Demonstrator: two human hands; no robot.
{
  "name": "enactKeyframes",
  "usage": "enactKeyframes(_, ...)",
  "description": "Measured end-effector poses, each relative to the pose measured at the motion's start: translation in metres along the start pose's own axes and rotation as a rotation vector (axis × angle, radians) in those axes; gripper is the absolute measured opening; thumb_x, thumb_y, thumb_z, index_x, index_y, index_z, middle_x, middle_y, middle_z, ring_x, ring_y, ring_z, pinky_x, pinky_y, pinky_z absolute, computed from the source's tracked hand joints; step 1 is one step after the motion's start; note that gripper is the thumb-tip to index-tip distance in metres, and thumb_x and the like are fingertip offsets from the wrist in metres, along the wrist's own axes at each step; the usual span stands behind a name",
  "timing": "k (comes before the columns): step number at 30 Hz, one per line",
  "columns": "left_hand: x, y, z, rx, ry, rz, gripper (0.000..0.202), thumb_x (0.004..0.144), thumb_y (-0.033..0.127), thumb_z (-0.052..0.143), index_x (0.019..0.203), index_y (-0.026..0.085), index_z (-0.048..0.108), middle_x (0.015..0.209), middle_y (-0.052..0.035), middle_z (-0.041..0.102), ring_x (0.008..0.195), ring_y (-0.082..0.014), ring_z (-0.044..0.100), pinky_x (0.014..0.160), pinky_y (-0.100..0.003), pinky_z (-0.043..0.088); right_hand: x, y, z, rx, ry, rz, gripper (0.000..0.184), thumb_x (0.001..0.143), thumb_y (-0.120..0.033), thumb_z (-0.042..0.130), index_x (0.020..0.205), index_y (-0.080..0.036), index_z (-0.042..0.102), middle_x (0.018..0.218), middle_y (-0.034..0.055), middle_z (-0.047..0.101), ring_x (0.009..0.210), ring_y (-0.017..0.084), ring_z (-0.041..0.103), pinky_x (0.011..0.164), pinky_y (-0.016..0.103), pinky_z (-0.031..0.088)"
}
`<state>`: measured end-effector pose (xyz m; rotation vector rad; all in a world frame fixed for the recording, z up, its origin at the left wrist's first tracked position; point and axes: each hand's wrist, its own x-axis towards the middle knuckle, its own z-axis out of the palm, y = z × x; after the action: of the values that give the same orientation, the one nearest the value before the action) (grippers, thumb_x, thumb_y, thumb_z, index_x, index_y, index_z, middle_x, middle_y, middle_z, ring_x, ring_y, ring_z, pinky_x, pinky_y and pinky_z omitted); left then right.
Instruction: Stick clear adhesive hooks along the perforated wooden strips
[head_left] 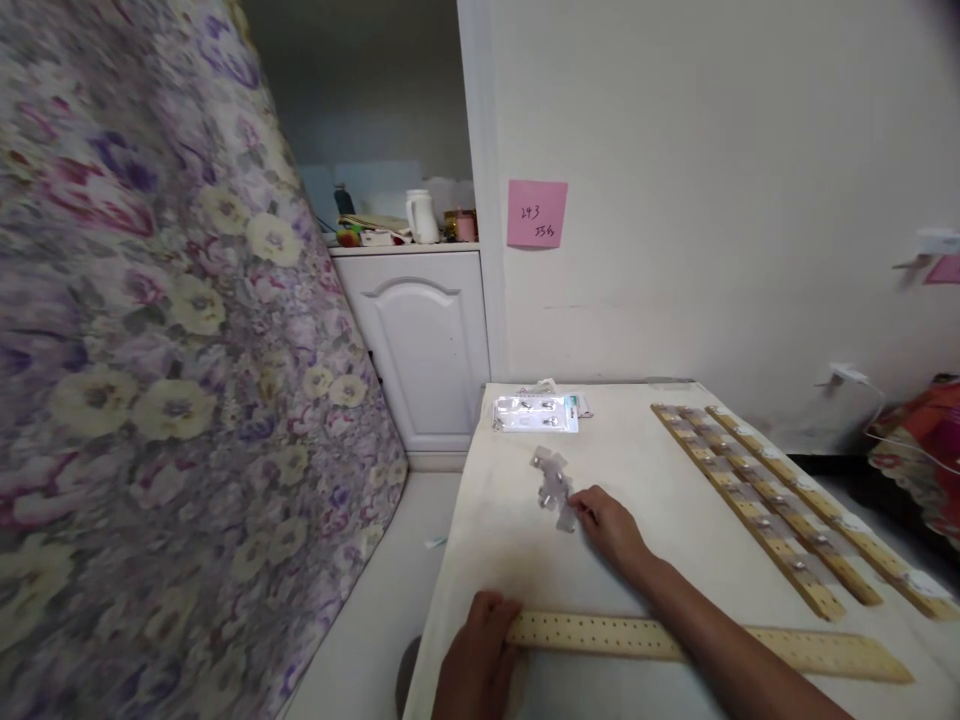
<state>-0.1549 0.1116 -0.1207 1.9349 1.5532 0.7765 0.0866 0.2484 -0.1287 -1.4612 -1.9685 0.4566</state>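
The left hand (480,648) is at the left end of the board (592,633), thumb and fingers closed on it close to the table's left edge. The board, pierced with rows of holes, lies across the near part of the table (495,520) towards its right edge, and the right forearm passes over it. The right hand (611,525) reaches to the packets (553,482), its fingertips pressed together, pinching the one at their near right side. The small clear packets lie in a loose heap, nearer the table's left edge than its right, between the board and the pack (535,413). The pack lies flat by the far left corner. Three strips (780,498) run side by side along the right edge, with small clear pieces on them
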Motion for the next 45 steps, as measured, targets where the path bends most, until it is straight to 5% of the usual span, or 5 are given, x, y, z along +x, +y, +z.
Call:
enactKeyframes(8, 0.001, 0.002, 0.003, -0.022, 0.006, -0.004, 0.037, 0.079, 0.018, 0.049, 0.114, 0.026, 0.057, 0.118, -0.0055, 0.052, 0.106, -0.0191, 0.054, 0.092, -0.030, 0.044, -0.002, -0.002, -0.008, 0.067, 0.033, -0.011, 0.022, 0.079, -0.016, 0.043, 0.086, -0.021, 0.064, 0.089, 0.0041, 0.059, 0.077, 0.016, 0.058, 0.070, 0.025, 0.043)
enactKeyframes(16, -0.002, 0.024, -0.006, -0.110, 0.102, -0.026, 0.026, 0.085, 0.028, 0.047, 0.108, 0.023, 0.057, 0.109, -0.0066, 0.055, 0.101, -0.0205, 0.054, 0.089, -0.034, 0.045, -0.032, -0.043, -0.024, 0.202, -0.029, 0.014, 0.012, 0.078, -0.021, 0.047, 0.075, -0.020, 0.058, 0.066, 0.0000, 0.060, 0.062, 0.015, 0.054, 0.060, 0.026, 0.039)
enactKeyframes(26, 0.000, 0.036, -0.010, -0.450, 0.203, -0.094, 0.028, 0.088, 0.037, 0.041, 0.099, 0.019, 0.061, 0.095, -0.0048, 0.065, 0.091, -0.0185, 0.059, 0.081, -0.029, 0.045, -0.068, -0.094, 0.022, 1.013, -0.367, 0.326, 0.028, 0.068, -0.041, 0.066, 0.074, -0.020, 0.049, 0.056, -0.0043, 0.059, 0.040, 0.010, 0.051, 0.042, 0.022, 0.040)
enactKeyframes(36, -0.002, 0.030, -0.004, -0.538, 0.165, -0.211, 0.027, 0.085, 0.039, 0.046, 0.070, 0.018, 0.053, 0.060, 0.0053, 0.046, 0.060, -0.0109, 0.045, 0.058, -0.022, 0.036, -0.072, -0.094, 0.020, 0.786, -0.327, 0.171, 0.017, 0.070, -0.026, 0.062, 0.086, -0.019, 0.060, 0.071, -0.0019, 0.060, 0.054, 0.010, 0.048, 0.050, 0.022, 0.036)
enactKeyframes(45, -0.005, 0.030, -0.004, -0.261, 0.231, -0.134, 0.029, 0.087, 0.037, 0.041, 0.069, 0.019, 0.055, 0.070, 0.0002, 0.055, 0.071, -0.0152, 0.052, 0.066, -0.025, 0.040, -0.048, -0.079, 0.027, 0.836, -0.412, 0.140, 0.012, 0.068, -0.026, 0.065, 0.073, -0.018, 0.058, 0.058, -0.0048, 0.052, 0.054, 0.010, 0.045, 0.052, 0.022, 0.033)
